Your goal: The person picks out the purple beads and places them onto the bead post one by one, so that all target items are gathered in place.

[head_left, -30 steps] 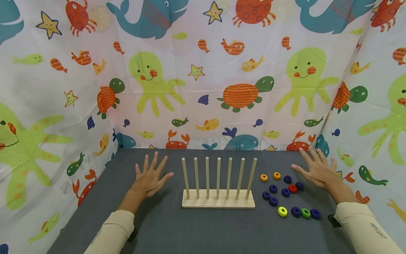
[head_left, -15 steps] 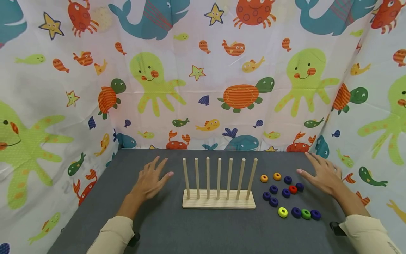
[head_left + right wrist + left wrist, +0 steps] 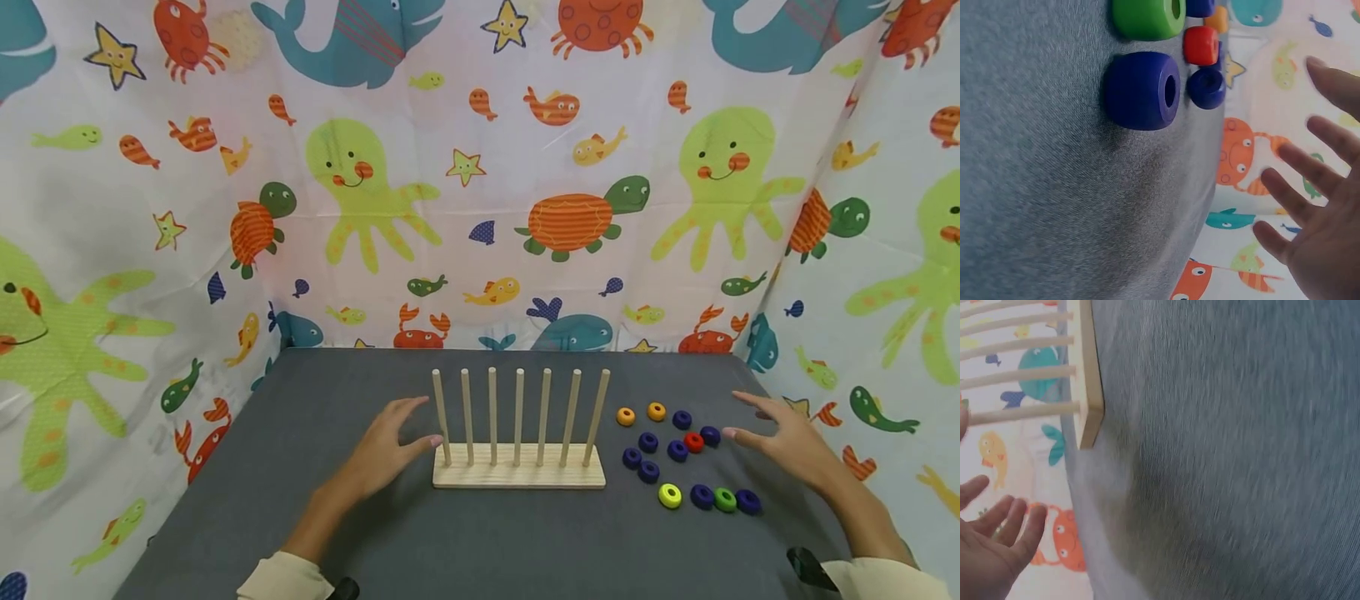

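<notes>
A pale wooden peg rack (image 3: 519, 477) with several upright bare pegs stands mid-table. My left hand (image 3: 386, 446) is raised at its left end, thumb tip right by the leftmost peg, fingers parted and holding nothing. In the left wrist view the rack's base (image 3: 1090, 381) lies beyond the spread fingers. My right hand (image 3: 791, 442) hovers right of the scattered beads, thumb and fingers apart. Nearest to it are a purple bead (image 3: 710, 436) and a red bead (image 3: 693, 442). The right wrist view shows the open palm (image 3: 1329, 231) beside a large purple bead (image 3: 1142, 91).
More ring-shaped beads lie right of the rack: a yellow bead (image 3: 670, 497), a green bead (image 3: 724, 500), two orange ones and several purple ones. A sea-animal curtain (image 3: 465, 233) encloses the grey table (image 3: 480, 550) at the back and sides.
My left hand has moved right toward the rack's leftmost peg, its fingers less spread. My right hand has shifted right and lower, turning side-on. Rack and beads stay in place.
</notes>
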Demonstrator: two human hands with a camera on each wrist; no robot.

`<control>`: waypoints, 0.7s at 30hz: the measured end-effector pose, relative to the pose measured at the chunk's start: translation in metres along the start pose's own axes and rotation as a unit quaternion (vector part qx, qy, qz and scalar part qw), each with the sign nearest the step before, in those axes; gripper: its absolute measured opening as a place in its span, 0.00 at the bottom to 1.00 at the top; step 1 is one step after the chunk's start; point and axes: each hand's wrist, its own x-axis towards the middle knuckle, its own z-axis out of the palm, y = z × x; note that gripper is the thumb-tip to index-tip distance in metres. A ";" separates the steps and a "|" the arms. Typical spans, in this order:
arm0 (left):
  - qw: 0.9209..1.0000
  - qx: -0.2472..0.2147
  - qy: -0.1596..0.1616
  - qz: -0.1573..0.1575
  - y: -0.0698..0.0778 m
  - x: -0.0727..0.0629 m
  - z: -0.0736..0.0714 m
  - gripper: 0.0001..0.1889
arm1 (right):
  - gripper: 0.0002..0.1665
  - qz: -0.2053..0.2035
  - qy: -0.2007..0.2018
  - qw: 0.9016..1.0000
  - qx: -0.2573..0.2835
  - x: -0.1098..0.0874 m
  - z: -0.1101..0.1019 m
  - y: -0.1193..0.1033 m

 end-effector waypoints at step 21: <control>0.996 -0.067 -0.055 -0.019 -0.008 -0.009 0.042 0.42 | 0.35 0.032 -0.153 0.981 0.112 -0.037 0.010 0.016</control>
